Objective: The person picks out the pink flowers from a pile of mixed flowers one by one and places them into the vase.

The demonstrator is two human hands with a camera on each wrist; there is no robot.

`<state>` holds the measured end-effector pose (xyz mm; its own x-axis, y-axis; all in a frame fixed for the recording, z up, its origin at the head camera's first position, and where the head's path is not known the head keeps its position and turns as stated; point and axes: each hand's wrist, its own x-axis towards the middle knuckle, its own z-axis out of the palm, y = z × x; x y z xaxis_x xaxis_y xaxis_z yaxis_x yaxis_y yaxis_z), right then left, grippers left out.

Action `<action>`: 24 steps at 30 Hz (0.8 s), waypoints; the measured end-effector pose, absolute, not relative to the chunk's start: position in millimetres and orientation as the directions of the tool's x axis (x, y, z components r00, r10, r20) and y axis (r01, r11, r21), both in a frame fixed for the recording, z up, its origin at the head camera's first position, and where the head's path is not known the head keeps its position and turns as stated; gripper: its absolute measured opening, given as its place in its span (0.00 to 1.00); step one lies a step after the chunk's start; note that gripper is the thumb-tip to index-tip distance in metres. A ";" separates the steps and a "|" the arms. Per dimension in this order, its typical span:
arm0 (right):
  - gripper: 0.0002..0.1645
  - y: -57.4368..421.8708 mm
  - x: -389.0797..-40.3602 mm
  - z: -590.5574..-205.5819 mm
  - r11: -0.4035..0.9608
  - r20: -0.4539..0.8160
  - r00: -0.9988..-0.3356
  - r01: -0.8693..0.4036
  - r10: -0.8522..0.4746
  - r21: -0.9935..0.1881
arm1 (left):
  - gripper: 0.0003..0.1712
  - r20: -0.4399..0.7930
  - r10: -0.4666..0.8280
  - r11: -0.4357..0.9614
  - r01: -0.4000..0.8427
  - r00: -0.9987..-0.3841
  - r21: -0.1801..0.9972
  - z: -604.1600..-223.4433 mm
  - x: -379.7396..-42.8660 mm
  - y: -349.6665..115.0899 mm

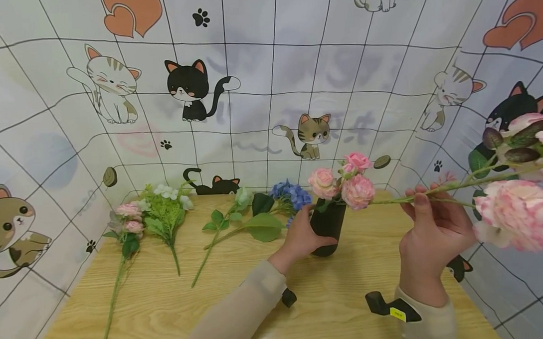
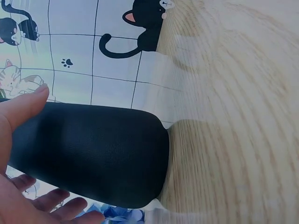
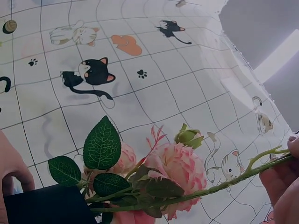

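Note:
A black vase stands on the table, holding several pink roses. My left hand grips its side; in the left wrist view the thumb lies along one side of the vase and the fingers along the other. To the right, my right hand pinches the green stem of a spray of large pink peonies. That stem lies nearly level, its thin end pointing at the vase's flowers. The right wrist view shows the stem reaching near the vase mouth; whether its tip is inside I cannot tell.
Left of the vase lie blue hydrangeas, a pale green flower stem, a white-flowered green spray and a pink bunch. A cat-print cloth surrounds the wooden table behind and at the sides.

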<state>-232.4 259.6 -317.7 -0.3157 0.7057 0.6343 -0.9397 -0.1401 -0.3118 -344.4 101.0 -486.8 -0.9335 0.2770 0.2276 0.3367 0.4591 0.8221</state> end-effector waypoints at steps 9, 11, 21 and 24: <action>0.13 259.0 -236.5 -321.7 -0.092 0.659 -0.318 -0.931 0.681 -0.355 | 0.62 0.209 0.277 0.455 0.320 -0.938 0.831 -487.3 -347.8 102.9; 0.13 260.0 -237.7 -322.7 -0.083 0.663 -0.316 -0.930 0.678 -0.358 | 0.62 0.204 0.276 0.456 0.315 -0.939 0.833 -484.5 -347.9 103.6; 0.14 265.4 -245.9 -333.5 -0.062 0.661 -0.345 -0.909 0.667 -0.412 | 0.59 0.240 0.266 0.454 0.341 -0.934 0.823 -490.7 -350.7 104.6; 0.14 266.4 -249.4 -338.6 -0.060 0.655 -0.377 -0.890 0.655 -0.452 | 0.58 0.249 0.271 0.449 0.351 -0.930 0.822 -493.4 -350.2 103.4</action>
